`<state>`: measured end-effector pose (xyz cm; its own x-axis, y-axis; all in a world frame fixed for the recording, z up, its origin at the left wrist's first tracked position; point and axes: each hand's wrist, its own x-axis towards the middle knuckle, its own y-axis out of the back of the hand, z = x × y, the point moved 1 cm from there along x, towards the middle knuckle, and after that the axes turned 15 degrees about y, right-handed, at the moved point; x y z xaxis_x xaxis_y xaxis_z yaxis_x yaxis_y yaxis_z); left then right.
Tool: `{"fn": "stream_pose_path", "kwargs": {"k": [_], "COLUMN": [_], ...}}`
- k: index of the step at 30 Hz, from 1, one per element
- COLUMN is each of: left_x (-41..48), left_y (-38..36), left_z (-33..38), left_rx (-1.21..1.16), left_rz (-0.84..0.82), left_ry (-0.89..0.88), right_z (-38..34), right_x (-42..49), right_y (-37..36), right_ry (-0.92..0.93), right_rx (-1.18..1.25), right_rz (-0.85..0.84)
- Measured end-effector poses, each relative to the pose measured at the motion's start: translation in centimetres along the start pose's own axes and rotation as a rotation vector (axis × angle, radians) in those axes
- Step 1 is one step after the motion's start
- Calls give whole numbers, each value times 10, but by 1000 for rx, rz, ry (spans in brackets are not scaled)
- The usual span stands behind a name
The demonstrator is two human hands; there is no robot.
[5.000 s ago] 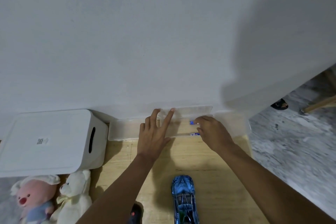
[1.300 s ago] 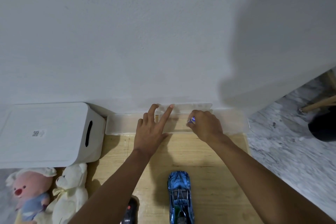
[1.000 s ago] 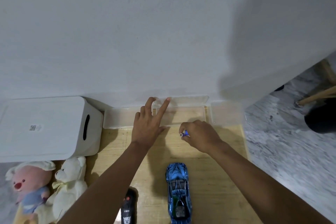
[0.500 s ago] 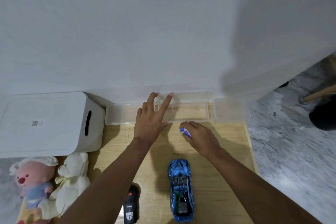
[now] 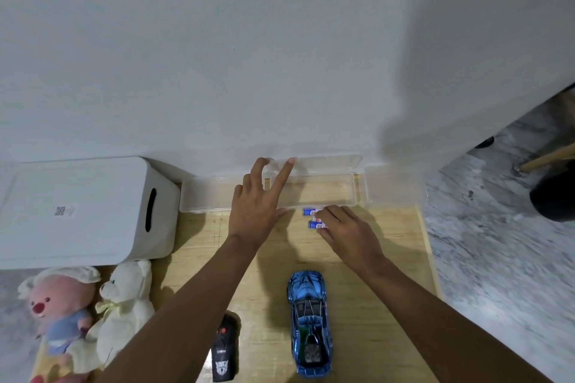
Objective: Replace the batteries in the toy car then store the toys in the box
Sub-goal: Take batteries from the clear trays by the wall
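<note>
A blue toy car (image 5: 309, 323) stands on the wooden board (image 5: 357, 342), nose toward the wall. A black remote (image 5: 224, 348) lies to its left. Two small blue-and-white batteries (image 5: 311, 218) lie side by side on the board, just in front of an open clear plastic case (image 5: 326, 193). My right hand (image 5: 348, 233) is low over them and pinches the nearer battery between thumb and forefinger; their right ends are hidden under my fingers. My left hand (image 5: 258, 205) rests on the case's left end, its fingers straight and spread.
A white lidded storage box (image 5: 77, 208) stands at the left against the wall. A pink plush (image 5: 59, 305) and a white teddy bear (image 5: 124, 305) lie in front of it. More clear containers (image 5: 205, 196) line the wall. Grey marbled floor (image 5: 482, 258) is at the right.
My right hand drew back from the clear case with a battery and came down onto the board; two batteries now lie there. My left hand has stayed on the case.
</note>
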<state>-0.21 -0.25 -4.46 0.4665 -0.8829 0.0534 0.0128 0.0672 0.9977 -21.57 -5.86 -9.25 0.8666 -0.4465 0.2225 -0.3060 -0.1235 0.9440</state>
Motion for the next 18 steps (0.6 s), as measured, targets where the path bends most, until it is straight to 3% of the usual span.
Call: {"fn": "stream_pose_path", "kwargs": {"k": [5, 8, 13, 18], "left_x": [0, 0, -2, -13], "left_y": [1, 0, -1, -3], "left_z": [0, 0, 0, 1], "left_rx": [-20, -41, -36, 5], "left_rz": [8, 8, 9, 48], "left_ry": [0, 3, -3, -4], "right_z": [3, 16, 36, 32], "right_x": [4, 21, 37, 33], "right_y": [20, 47, 63, 61], "right_ry": [-9, -160, -159, -167], "right_rx": [-85, -118, -220, -209], "right_rz": [142, 270, 222, 304]}}
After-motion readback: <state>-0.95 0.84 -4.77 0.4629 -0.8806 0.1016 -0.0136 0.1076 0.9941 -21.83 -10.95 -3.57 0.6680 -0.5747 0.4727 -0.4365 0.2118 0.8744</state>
